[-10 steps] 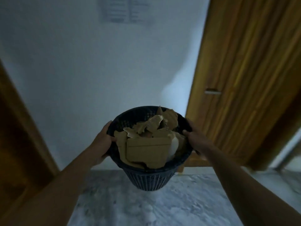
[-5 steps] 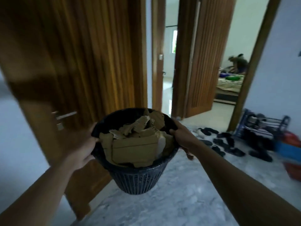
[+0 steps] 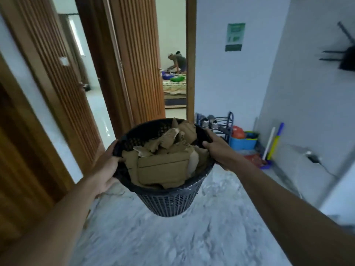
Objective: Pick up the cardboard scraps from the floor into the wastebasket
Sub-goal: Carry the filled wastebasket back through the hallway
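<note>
Above the marble floor [image 3: 172,244], left grip [image 3: 105,167] and right grip [image 3: 219,150] clamp the scrap-filled wastebasket [image 3: 169,204], and the shoe rack [image 3: 223,122], earlier at 3 o'clock, stands at 1 o'clock.

- The marble floor [image 3: 172,244] lies open near and below the wastebasket [image 3: 169,202], which hangs clear of it.
- Wooden doors [image 3: 63,93] close off the left side.
- Far right, a shoe rack [image 3: 223,122], a blue tub [image 3: 242,144] and two leaning sticks [image 3: 276,140] crowd the wall.
- A far doorway [image 3: 175,106] stands open.
</note>
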The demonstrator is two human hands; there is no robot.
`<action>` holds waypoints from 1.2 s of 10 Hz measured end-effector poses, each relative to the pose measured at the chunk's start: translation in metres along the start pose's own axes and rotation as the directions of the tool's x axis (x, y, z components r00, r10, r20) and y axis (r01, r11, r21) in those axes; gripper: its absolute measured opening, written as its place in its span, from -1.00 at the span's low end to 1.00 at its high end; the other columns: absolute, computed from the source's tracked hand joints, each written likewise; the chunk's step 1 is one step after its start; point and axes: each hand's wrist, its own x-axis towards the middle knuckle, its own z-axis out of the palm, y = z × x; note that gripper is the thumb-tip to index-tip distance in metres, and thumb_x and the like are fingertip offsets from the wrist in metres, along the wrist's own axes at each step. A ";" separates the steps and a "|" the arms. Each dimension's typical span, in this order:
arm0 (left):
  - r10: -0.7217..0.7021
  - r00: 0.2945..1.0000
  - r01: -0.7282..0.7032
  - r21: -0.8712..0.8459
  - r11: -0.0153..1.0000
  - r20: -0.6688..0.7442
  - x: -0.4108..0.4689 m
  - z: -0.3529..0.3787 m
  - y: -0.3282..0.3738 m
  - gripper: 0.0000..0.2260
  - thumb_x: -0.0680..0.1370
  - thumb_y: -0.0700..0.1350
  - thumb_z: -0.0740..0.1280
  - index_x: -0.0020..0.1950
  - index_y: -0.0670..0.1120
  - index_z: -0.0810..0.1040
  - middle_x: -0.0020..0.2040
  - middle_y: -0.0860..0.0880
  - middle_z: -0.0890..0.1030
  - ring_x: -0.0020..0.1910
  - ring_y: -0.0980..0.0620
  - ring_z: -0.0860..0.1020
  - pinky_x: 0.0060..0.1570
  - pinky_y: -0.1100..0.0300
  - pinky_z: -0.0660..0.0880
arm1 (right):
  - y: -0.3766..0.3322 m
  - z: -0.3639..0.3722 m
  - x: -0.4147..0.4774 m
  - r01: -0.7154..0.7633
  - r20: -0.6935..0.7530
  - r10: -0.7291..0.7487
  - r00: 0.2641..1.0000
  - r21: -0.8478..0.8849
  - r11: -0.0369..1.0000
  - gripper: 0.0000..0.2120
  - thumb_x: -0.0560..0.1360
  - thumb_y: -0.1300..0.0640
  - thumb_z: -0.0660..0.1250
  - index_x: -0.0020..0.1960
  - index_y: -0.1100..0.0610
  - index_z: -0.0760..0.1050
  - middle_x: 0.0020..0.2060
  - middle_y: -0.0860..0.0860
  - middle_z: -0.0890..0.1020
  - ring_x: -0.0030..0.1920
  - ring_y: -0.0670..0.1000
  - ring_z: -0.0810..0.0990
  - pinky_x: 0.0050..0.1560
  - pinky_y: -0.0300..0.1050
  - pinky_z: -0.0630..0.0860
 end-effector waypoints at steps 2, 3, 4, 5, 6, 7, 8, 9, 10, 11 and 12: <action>-0.012 0.975 0.001 0.049 0.999 0.222 0.176 0.128 0.023 -0.40 0.65 -0.33 0.13 0.29 0.42 0.49 0.23 -0.08 0.61 0.10 -0.20 0.63 0.10 -0.19 0.58 | 0.044 -0.101 0.106 -0.037 -0.262 0.025 0.965 -0.042 0.998 -0.29 0.50 0.01 0.27 0.58 -0.26 0.10 0.52 0.03 0.36 0.44 0.15 0.40 0.42 0.24 0.38; -0.023 0.937 -0.015 0.107 0.994 0.348 0.269 0.194 0.016 -0.40 0.65 -0.32 0.15 0.53 0.27 0.27 0.32 -0.08 0.54 0.09 -0.19 0.61 -0.08 -0.07 0.62 | 0.053 -0.141 0.143 -0.052 -0.380 0.051 0.923 0.007 0.999 -0.51 0.68 0.22 0.18 0.54 -0.11 0.23 0.33 -0.07 0.49 0.24 0.04 0.53 0.35 0.02 0.44; -0.022 0.885 -0.038 0.118 0.992 0.465 0.340 0.269 0.025 -0.42 0.62 -0.38 0.15 0.47 0.22 0.36 0.20 -0.07 0.57 0.05 -0.14 0.61 -0.12 0.03 0.59 | 0.069 -0.188 0.183 -0.075 -0.522 0.080 0.849 0.032 0.997 -0.47 0.69 0.19 0.16 0.61 -0.11 0.16 0.48 -0.01 0.39 0.38 0.11 0.45 0.37 0.12 0.45; 0.025 0.818 -0.112 0.115 0.987 0.575 0.402 0.353 0.034 -0.37 0.59 -0.44 0.17 0.48 0.19 0.37 0.25 -0.06 0.56 0.13 -0.16 0.58 0.05 -0.03 0.56 | 0.087 -0.238 0.215 -0.074 -0.667 0.105 0.737 0.074 0.994 -0.47 0.69 0.18 0.17 0.61 -0.11 0.18 0.51 0.02 0.37 0.42 0.13 0.42 0.35 0.08 0.46; 0.007 0.754 -0.100 0.104 0.989 0.657 0.458 0.445 0.035 -0.30 0.55 -0.53 0.15 0.52 0.12 0.32 0.26 -0.05 0.50 0.16 -0.18 0.53 0.14 -0.09 0.51 | 0.108 -0.287 0.240 -0.079 -0.789 0.135 0.599 0.109 0.991 -0.47 0.68 0.20 0.18 0.60 -0.11 0.20 0.46 0.01 0.43 0.36 0.09 0.48 0.27 0.02 0.51; -0.036 0.647 -0.113 0.143 0.983 0.761 0.511 0.537 0.020 -0.26 0.48 -0.57 0.16 0.44 0.14 0.41 0.22 -0.11 0.60 0.10 -0.18 0.59 -0.02 -0.04 0.56 | 0.142 -0.339 0.269 -0.087 -0.843 0.174 0.510 0.151 0.985 -0.47 0.69 0.20 0.16 0.60 -0.13 0.18 0.43 -0.02 0.46 0.34 0.06 0.50 0.22 -0.03 0.53; -0.036 0.588 -0.141 0.146 0.979 0.808 0.553 0.621 -0.008 -0.20 0.41 -0.62 0.15 0.52 0.04 0.37 0.25 -0.15 0.60 0.11 -0.15 0.60 -0.16 0.12 0.54 | 0.183 -0.391 0.297 -0.119 -0.874 0.202 0.442 0.167 0.979 -0.47 0.70 0.19 0.14 0.60 -0.15 0.17 0.42 -0.05 0.46 0.35 0.04 0.49 0.30 0.02 0.50; -0.084 0.551 -0.097 0.164 0.982 0.830 0.588 0.704 -0.031 -0.19 0.40 -0.65 0.09 0.45 0.07 0.38 0.08 -0.05 0.64 -0.18 0.14 0.68 -0.36 0.28 0.56 | 0.228 -0.442 0.330 -0.155 -0.896 0.239 0.373 0.194 0.969 -0.47 0.68 0.18 0.15 0.58 -0.17 0.19 0.40 -0.05 0.49 0.31 0.02 0.52 0.32 0.11 0.50; -0.098 0.490 -0.104 0.170 0.980 0.866 0.619 0.783 -0.061 -0.20 0.39 -0.67 0.09 0.41 0.06 0.39 0.05 -0.05 0.63 -0.22 0.19 0.68 -0.33 0.30 0.57 | 0.274 -0.483 0.357 -0.191 -0.909 0.293 0.296 0.244 0.951 -0.49 0.67 0.20 0.14 0.55 -0.17 0.21 0.31 -0.03 0.54 0.18 0.01 0.58 0.21 0.15 0.57; -0.148 0.433 -0.151 0.233 0.960 0.889 0.653 0.854 -0.101 -0.23 0.38 -0.61 0.20 0.43 0.07 0.43 0.30 -0.11 0.59 0.19 -0.06 0.61 0.01 0.11 0.54 | 0.326 -0.517 0.380 -0.216 -0.911 0.365 0.189 0.324 0.921 -0.50 0.68 0.23 0.15 0.54 -0.16 0.23 0.28 -0.03 0.55 0.13 -0.03 0.58 0.08 0.00 0.59; -0.223 0.370 -0.185 0.307 0.933 0.902 0.683 0.926 -0.146 -0.25 0.46 -0.55 0.25 0.50 0.10 0.36 0.37 0.03 0.51 0.26 -0.01 0.53 -0.05 0.26 0.53 | 0.382 -0.551 0.405 -0.234 -0.913 0.387 0.125 0.352 0.906 -0.50 0.68 0.25 0.13 0.52 -0.18 0.25 0.24 -0.02 0.57 0.08 -0.07 0.59 -0.10 -0.17 0.53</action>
